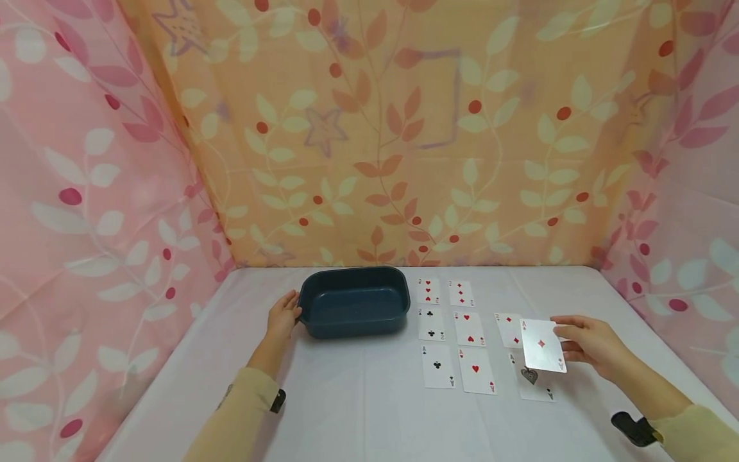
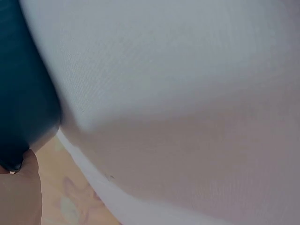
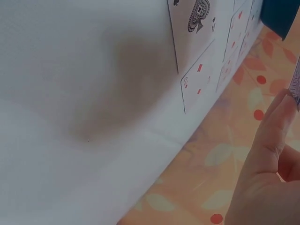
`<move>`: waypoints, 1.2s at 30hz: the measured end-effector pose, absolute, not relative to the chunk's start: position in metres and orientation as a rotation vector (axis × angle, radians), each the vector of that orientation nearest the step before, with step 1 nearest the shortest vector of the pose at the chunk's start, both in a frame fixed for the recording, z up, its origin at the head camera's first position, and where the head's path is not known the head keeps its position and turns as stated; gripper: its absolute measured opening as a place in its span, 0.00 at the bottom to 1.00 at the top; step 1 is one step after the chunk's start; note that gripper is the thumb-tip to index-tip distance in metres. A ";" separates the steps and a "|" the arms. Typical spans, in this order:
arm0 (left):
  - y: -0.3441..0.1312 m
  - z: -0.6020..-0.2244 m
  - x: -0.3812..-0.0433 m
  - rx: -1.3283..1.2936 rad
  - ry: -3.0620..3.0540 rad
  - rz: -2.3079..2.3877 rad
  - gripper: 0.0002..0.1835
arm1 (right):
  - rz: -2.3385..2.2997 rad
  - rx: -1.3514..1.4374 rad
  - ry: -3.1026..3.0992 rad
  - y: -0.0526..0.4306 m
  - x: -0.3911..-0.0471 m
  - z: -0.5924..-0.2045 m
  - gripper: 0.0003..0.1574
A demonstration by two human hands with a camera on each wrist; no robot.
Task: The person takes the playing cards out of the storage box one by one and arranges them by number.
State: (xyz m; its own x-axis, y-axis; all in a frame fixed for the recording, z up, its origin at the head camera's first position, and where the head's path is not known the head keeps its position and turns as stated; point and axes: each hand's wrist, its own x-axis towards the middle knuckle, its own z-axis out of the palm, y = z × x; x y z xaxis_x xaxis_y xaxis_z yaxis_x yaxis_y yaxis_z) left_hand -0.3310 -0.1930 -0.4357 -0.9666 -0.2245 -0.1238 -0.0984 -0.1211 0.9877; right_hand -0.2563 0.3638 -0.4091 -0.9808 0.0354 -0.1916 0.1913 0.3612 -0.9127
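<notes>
My left hand grips the left end of a dark blue baking dish. In the left wrist view, the thumb presses against the dish's end. My right hand pinches an ace of diamonds playing card by its right edge, face up. The held card is above an ace of spades and partly covers it and a two of diamonds from the head camera. Only a sliver of the held card shows in the right wrist view.
Right of the dish, several face-up cards lie in two columns: a three of hearts, three of diamonds, two of clubs, two of hearts, ace of clubs and ace of hearts. Patterned curtains surround the white-covered table.
</notes>
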 end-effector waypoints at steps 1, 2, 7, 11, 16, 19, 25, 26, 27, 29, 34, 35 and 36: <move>-0.193 -0.436 -0.331 0.378 -2.026 -2.259 0.30 | -1.695 0.213 2.467 0.365 -0.256 -0.410 0.36; -0.193 -0.436 -0.331 0.375 -2.029 -2.257 0.30 | -1.700 0.217 2.461 0.365 -0.255 -0.411 0.35; -0.193 -0.437 -0.330 0.370 -2.040 -2.247 0.30 | -1.720 0.254 2.448 0.369 -0.253 -0.414 0.35; -0.192 -0.437 -0.329 0.377 -2.029 -2.250 0.30 | -1.688 0.296 2.462 0.372 -0.252 -0.416 0.35; -0.191 -0.438 -0.329 0.370 -2.004 -2.267 0.30 | -1.653 0.331 2.480 0.377 -0.251 -0.417 0.35; -0.191 -0.438 -0.329 0.365 -2.005 -2.269 0.30 | -1.657 0.347 2.465 0.381 -0.250 -0.418 0.34; -0.190 -0.437 -0.328 0.362 -2.010 -2.266 0.30 | -1.667 0.379 2.439 0.385 -0.248 -0.420 0.34; -0.189 -0.436 -0.328 0.362 -2.011 -2.264 0.30 | -1.660 0.385 2.443 0.386 -0.248 -0.421 0.34; -0.189 -0.436 -0.328 0.363 -2.011 -2.263 0.30 | -1.648 0.397 2.447 0.386 -0.248 -0.421 0.34; -0.190 -0.436 -0.328 0.371 -2.016 -2.257 0.30 | -1.625 0.413 2.455 0.388 -0.249 -0.422 0.34; -0.192 -0.436 -0.329 0.378 -2.027 -2.253 0.30 | -1.592 0.452 2.459 0.393 -0.251 -0.426 0.34; -0.192 -0.436 -0.330 0.380 -2.029 -2.251 0.30 | -1.588 0.464 2.459 0.395 -0.251 -0.428 0.34; -0.192 -0.436 -0.330 0.378 -2.032 -2.249 0.30 | -1.587 0.477 2.455 0.396 -0.250 -0.429 0.34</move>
State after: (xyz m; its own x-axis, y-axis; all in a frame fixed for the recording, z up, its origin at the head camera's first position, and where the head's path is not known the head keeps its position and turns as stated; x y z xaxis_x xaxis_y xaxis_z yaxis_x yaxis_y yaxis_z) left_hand -0.3297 -0.1919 -0.4361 -0.9656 -0.2285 -0.1243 -0.1006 -0.1128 0.9885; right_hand -0.2504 0.3957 -0.4287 -0.9324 0.1691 -0.3194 0.3606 0.3790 -0.8522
